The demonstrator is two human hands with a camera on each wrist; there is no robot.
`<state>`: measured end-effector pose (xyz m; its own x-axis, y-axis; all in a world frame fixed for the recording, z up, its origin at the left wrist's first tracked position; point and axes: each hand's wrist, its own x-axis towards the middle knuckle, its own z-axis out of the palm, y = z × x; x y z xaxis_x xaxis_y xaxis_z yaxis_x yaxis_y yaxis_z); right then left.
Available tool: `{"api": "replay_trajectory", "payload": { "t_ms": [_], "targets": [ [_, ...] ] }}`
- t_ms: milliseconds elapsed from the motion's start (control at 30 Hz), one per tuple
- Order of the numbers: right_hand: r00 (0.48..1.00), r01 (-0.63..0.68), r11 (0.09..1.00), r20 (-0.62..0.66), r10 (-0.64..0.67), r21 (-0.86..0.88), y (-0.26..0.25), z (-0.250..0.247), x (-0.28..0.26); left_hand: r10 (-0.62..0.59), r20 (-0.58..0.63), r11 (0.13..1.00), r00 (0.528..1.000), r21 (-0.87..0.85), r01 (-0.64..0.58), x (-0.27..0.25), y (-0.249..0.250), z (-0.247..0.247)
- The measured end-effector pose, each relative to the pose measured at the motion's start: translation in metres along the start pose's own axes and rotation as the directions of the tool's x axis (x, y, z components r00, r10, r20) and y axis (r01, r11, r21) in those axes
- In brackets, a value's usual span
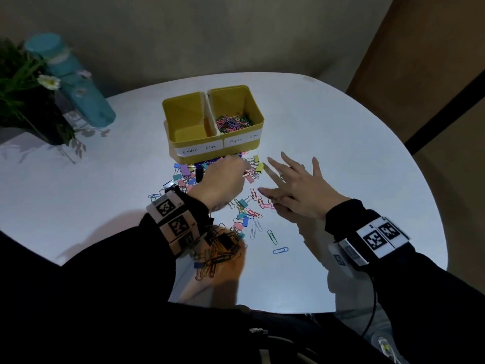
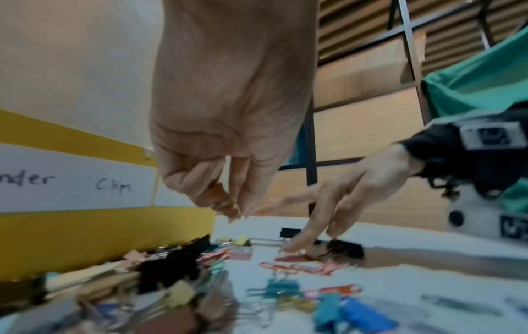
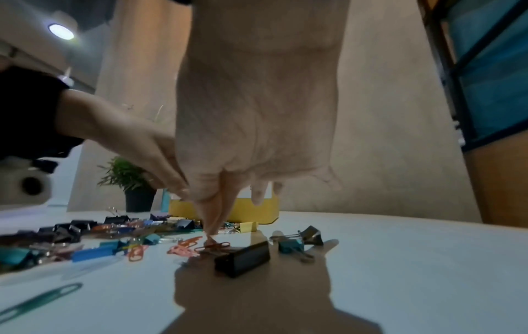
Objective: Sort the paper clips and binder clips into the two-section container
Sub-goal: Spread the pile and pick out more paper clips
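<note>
The yellow two-section container (image 1: pixel 183 137) stands at the table's middle. Its "Paper Clips" half (image 1: pixel 233 122) holds several coloured clips, and the "Binder Clips" half (image 1: pixel 189 127) shows a bare floor. Mixed clips (image 1: pixel 187 174) lie in front of it and run toward me. My left hand (image 1: pixel 245 173) hovers over them just before the container, fingertips (image 2: pixel 232 212) pinched together on what looks like a thin pink paper clip. My right hand (image 1: pixel 262 195) reaches down beside it, two fingertips (image 3: pixel 210 232) pinching a red paper clip (image 3: pixel 214 245) on the table, other fingers spread.
A black binder clip (image 3: pixel 243 259) and a teal one (image 3: pixel 291 246) lie under my right palm. Loose green (image 1: pixel 272 236) and blue (image 1: pixel 280 250) paper clips sit nearer me. A teal bottle (image 1: pixel 70 80) and a potted plant (image 1: pixel 26 101) stand far left on the white round table (image 1: pixel 354 158).
</note>
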<state>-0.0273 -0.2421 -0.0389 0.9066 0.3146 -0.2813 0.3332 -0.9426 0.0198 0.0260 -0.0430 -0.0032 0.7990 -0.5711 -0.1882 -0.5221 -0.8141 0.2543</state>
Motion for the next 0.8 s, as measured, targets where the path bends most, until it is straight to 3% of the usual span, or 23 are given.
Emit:
{"api": "replay_trajectory", "payload": {
  "t_ms": [67,167,233,333,500,567,633,700,800],
  "targets": [
    [0.999,0.015,1.000,-0.031,-0.016,-0.024,-0.003,-0.004,0.005,-0.003,0.035,0.999,0.999,0.040,0.002,0.005,-0.001,0.000],
    [1.000,-0.013,0.994,-0.002,0.013,-0.105,-0.009,0.000,0.019,-0.042,0.251,0.974,0.967,0.224,-0.016,0.005,0.005,0.003],
    [0.999,-0.051,0.995,0.002,0.051,-0.091,-0.008,0.002,0.020,-0.081,0.315,0.956,0.946,0.294,-0.017,0.001,0.004,0.009],
    [0.999,-0.052,0.998,0.011,0.053,-0.040,0.001,0.001,0.004,-0.097,0.332,0.962,0.938,0.274,0.003,-0.003,-0.001,0.015],
    [0.991,0.104,0.994,0.077,-0.106,0.035,0.006,-0.002,-0.021,-0.031,0.376,0.967,0.926,0.246,-0.067,0.008,0.000,0.016],
    [0.998,0.062,0.991,-0.015,-0.061,0.122,0.008,-0.005,-0.021,-0.020,0.290,0.966,0.957,0.252,-0.056,0.011,0.000,0.018],
    [0.996,0.005,0.983,-0.086,0.011,0.186,0.006,-0.007,-0.015,-0.085,0.204,0.957,0.975,0.288,0.023,0.009,0.000,0.018],
    [0.995,-0.011,0.986,-0.091,0.026,0.167,-0.001,-0.006,-0.004,-0.136,0.235,0.943,0.962,0.327,0.053,0.004,-0.003,0.021],
    [0.993,-0.013,0.996,-0.114,0.023,0.086,-0.012,-0.006,0.012,-0.090,0.300,0.935,0.950,0.353,-0.023,-0.007,-0.003,0.027]
  ]
}}
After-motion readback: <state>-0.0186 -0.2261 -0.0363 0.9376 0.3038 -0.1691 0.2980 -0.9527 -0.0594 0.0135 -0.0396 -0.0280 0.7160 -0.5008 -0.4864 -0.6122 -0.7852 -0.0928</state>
